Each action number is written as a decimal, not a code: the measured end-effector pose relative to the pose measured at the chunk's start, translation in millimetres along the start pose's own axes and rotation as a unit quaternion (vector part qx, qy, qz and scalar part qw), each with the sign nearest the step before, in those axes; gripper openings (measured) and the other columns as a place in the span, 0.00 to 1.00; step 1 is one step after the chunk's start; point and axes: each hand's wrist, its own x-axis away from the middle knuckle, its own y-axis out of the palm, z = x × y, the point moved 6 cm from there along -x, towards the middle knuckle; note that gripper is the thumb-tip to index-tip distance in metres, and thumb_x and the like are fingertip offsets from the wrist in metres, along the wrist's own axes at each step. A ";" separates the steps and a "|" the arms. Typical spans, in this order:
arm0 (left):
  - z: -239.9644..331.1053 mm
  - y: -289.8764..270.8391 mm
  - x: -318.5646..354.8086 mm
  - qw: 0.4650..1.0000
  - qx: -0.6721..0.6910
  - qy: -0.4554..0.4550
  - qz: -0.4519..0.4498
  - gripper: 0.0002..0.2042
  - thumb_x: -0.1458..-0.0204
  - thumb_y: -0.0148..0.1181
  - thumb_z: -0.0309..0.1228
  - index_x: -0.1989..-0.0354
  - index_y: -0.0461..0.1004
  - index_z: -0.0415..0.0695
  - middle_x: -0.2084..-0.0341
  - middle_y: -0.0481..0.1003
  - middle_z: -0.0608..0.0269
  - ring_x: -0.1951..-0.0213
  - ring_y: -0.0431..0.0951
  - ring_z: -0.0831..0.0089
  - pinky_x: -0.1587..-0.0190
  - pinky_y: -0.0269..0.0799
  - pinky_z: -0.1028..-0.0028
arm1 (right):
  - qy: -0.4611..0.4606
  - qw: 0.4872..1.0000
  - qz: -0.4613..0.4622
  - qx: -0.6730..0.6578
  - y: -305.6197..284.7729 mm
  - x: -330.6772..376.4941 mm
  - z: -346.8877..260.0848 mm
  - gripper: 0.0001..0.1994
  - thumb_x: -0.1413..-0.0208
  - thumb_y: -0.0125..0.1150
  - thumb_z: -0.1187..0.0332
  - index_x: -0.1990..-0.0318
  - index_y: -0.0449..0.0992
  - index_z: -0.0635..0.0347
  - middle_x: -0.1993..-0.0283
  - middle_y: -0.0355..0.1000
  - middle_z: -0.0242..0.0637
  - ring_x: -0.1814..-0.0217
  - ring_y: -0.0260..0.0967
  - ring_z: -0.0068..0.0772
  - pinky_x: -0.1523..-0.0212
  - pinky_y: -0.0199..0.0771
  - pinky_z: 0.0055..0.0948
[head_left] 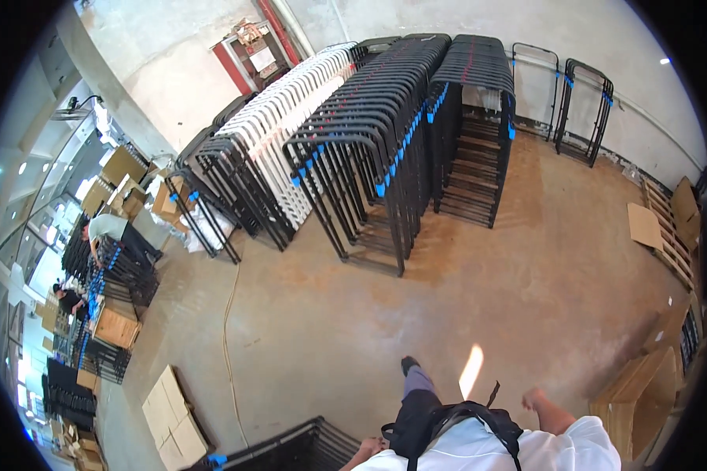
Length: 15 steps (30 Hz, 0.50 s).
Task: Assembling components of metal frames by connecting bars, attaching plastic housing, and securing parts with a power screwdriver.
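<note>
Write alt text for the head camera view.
A person's left hand is beside black frames, contact unclear; the right hand is out to the side. Ahead stand black racks and white racks; at far left, a co-worker bends forward.

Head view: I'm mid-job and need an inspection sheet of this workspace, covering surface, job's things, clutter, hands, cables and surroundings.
Surface: brown, slightly glossy floor, with uneven discolouration.
Job's things: stacked black tubular frames at the lower edge, beside the left hand.
Clutter: flat tan cardboard sheet on the floor at left; brown cardboard box at lower right.
Hands: left hand close to those frames, contact unclear; right hand held out, nothing seen in it.
Cables: thin yellowish cord or hose along the floor, left of centre.
Surroundings: long row of white tubular frames between black ones; person in a pale top bending at far left.
</note>
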 end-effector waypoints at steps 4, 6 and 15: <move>-164.6 -157.0 -40.4 0.971 0.026 -0.197 0.136 0.18 0.39 0.50 0.42 0.55 0.83 0.45 0.56 0.83 0.47 0.51 0.84 0.51 0.49 0.80 0.54 | 0.104 0.936 -0.050 -0.333 11.0 -6.8 -4.7 0.13 0.36 0.58 0.59 0.60 0.88 0.51 0.68 0.83 0.35 0.73 0.80 0.31 0.72 0.81 0.34; -288.9 -212.6 -17.5 0.897 0.191 -0.344 0.202 0.23 0.40 0.47 0.44 0.51 0.82 0.40 0.51 0.80 0.37 0.45 0.78 0.39 0.42 0.76 0.49 | 0.007 0.955 0.043 -0.292 -94.5 13.6 -168.4 0.13 0.39 0.58 0.62 0.69 0.87 0.53 0.74 0.80 0.38 0.77 0.79 0.35 0.76 0.79 0.37; -458.6 -624.6 -93.1 0.539 0.695 -0.223 0.421 0.19 0.31 0.54 0.40 0.40 0.74 0.39 0.48 0.81 0.57 0.51 0.83 0.64 0.49 0.81 0.63 | -0.197 0.848 0.110 -0.479 -472.4 40.3 -523.6 0.09 0.41 0.64 0.67 0.58 0.84 0.62 0.67 0.81 0.36 0.69 0.77 0.28 0.69 0.77 0.26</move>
